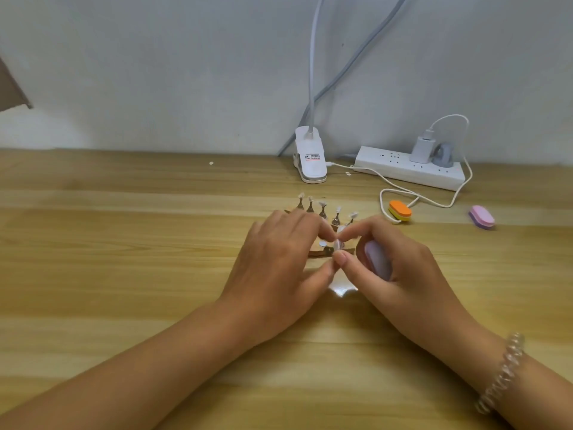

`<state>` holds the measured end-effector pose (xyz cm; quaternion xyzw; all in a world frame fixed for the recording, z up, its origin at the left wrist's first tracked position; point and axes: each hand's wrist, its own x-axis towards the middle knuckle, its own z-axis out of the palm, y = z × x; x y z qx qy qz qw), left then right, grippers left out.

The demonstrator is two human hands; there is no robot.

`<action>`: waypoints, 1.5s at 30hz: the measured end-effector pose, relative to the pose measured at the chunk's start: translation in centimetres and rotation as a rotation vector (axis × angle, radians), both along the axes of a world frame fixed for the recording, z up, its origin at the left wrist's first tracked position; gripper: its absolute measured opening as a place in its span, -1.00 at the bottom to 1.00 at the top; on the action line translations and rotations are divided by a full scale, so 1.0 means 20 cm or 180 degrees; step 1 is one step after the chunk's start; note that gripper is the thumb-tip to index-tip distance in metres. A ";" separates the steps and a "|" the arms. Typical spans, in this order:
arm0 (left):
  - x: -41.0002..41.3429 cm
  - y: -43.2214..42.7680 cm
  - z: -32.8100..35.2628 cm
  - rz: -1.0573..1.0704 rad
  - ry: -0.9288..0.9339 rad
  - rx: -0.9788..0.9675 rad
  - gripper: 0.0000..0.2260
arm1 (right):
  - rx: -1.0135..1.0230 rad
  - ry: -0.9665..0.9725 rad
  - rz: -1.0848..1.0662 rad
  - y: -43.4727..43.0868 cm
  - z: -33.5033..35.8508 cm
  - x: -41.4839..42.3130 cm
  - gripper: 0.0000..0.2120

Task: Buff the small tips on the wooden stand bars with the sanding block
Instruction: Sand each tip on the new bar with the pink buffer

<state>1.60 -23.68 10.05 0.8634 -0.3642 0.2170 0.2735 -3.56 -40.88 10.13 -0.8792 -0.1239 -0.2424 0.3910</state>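
Matt wood-grain table (124, 243), glossy plastic power strip (403, 172)

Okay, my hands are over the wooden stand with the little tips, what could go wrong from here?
1. The small tip is pinched between fingertips of the left hand and right hand; clear and tiny, it could slip away.
2. The right hand also curls round the sanding block, so the block might drop.
3. The left hand's knuckles sit close to the upright tips on the wooden stand; a nudge may knock them.
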 end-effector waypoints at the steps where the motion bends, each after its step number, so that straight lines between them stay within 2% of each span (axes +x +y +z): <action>1: 0.00 0.00 0.00 -0.0078 0.0072 -0.0029 -0.81 | -0.0066 0.0003 0.0026 0.01 0.00 0.00 -0.86; 4: 0.01 0.01 -0.02 -0.0244 0.0357 -0.0204 -0.93 | -0.0139 0.0052 0.0011 0.01 0.00 -0.01 -0.83; 7: 0.02 0.01 -0.02 -0.0596 0.0631 -0.0269 -0.94 | 0.0015 0.0262 -0.0049 0.01 0.00 -0.02 -0.79; 10: 0.02 0.01 -0.03 -0.0854 0.0873 -0.0197 -0.94 | -0.0096 0.0524 0.0006 0.00 0.01 -0.03 -0.70; 13: 0.04 0.01 -0.03 -0.0907 0.1102 -0.0286 -0.97 | -0.0133 0.0394 0.0040 0.00 0.01 -0.03 -0.65; 23: 0.06 0.02 -0.01 -0.1055 0.1597 -0.0613 -0.75 | -0.1002 -0.0234 0.0134 0.03 -0.01 -0.02 -0.54; 25: 0.06 0.02 -0.01 -0.1084 0.1667 -0.0620 -0.72 | -0.0911 -0.0285 0.0101 0.03 -0.01 -0.02 -0.56; 30: 0.07 0.02 -0.02 -0.1109 0.1791 -0.0599 -0.86 | -0.0728 -0.0154 -0.0093 0.01 -0.01 -0.02 -0.58; 35: 0.07 0.03 -0.01 -0.1222 0.1738 -0.0620 -0.80 | -0.0895 -0.0244 -0.0343 0.02 -0.01 -0.02 -0.60; 40: 0.07 0.02 -0.01 -0.1186 0.1749 -0.0573 -0.82 | -0.0594 -0.0103 -0.0148 0.02 -0.03 -0.02 -0.80; 45: 0.08 0.02 -0.02 -0.1111 0.1908 -0.0772 -0.81 | -0.0532 -0.0024 -0.0061 0.01 0.00 -0.02 -0.62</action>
